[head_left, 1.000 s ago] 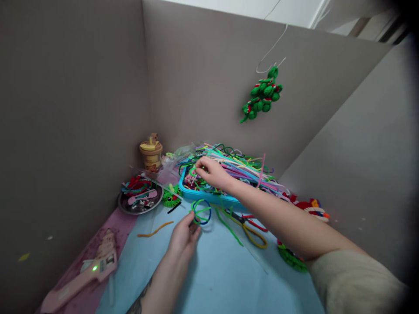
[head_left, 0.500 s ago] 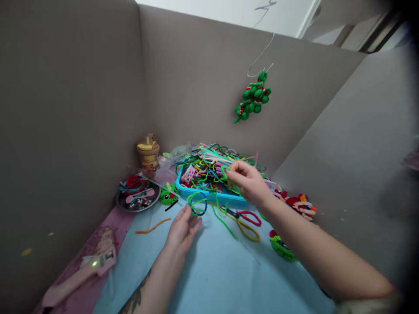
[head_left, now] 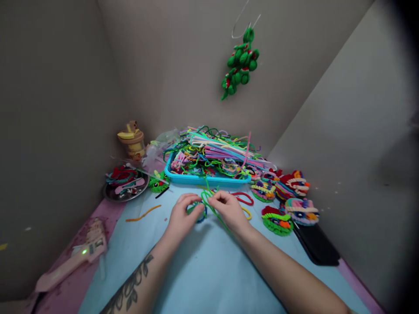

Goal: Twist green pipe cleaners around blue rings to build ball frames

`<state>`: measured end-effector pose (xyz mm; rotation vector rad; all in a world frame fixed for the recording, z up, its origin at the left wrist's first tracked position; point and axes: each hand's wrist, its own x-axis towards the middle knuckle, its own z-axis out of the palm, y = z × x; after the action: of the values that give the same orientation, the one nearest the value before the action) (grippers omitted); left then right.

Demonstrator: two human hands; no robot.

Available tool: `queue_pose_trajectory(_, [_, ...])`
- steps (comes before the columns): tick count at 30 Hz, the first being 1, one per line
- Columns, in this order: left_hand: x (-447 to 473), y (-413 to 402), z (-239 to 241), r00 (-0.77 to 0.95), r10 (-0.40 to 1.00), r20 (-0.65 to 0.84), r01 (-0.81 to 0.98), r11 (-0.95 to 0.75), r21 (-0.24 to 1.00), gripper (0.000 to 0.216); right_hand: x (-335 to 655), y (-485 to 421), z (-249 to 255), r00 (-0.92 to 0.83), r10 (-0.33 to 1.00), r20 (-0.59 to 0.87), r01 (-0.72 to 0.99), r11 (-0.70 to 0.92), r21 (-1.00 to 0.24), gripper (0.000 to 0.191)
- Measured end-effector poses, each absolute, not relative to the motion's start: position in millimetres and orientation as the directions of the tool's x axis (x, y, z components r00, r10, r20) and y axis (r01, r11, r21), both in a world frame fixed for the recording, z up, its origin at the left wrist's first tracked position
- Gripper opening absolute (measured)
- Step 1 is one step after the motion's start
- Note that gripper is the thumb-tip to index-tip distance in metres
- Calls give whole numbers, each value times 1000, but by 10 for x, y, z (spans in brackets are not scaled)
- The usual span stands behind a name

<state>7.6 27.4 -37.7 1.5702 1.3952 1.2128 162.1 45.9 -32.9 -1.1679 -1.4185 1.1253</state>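
Note:
Over the middle of the blue mat, my left hand [head_left: 183, 216] pinches a ring of blue and green pipe cleaner [head_left: 202, 215]. Just beside it, my right hand [head_left: 230, 211] is closed on a bright green pipe cleaner [head_left: 206, 196], which curls between the two hands. Its fingertips are close to the ring; whether they touch it I cannot tell. Behind the right hand lie scissors [head_left: 246, 199] with one red and one yellow handle, their blades hidden. An orange pipe cleaner [head_left: 143, 214] and a short black piece [head_left: 162, 192] rest left of my left hand.
A blue tray [head_left: 209, 179] heaped with pipe cleaners stands at the back. Finished colourful pieces [head_left: 277, 221] and a black phone-like slab [head_left: 316, 244] lie right. On the left are a metal dish [head_left: 122, 196], a green figure [head_left: 159, 183] and a pink glue gun [head_left: 72, 261]. Grey walls enclose three sides.
My right hand has come down and left from near the tray to meet my left hand. My left fingers have closed round the ring. The view has tilted downward.

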Motion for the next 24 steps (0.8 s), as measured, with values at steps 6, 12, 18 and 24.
queue_pose_trajectory(6, [152,247,-307,-18,997,-74,-194,69,979,19,1690,448,-195,-260,965,8,128,43,-991,23])
queue_pose_trajectory(12, [51,243,-178,173,955,-241,-125,264,956,25,2093,563,83,-393,902,180,589,397,-704,10])
queue_pose_trajectory(18, [-10,298,-201,2,989,-148,197,145,970,17,2288,595,179,-465,868,176,755,493,-434,8])
queue_pose_trajectory(24, [-46,320,-196,-67,994,-91,197,102,975,9,2357,648,154,-445,878,177,782,478,-401,10])
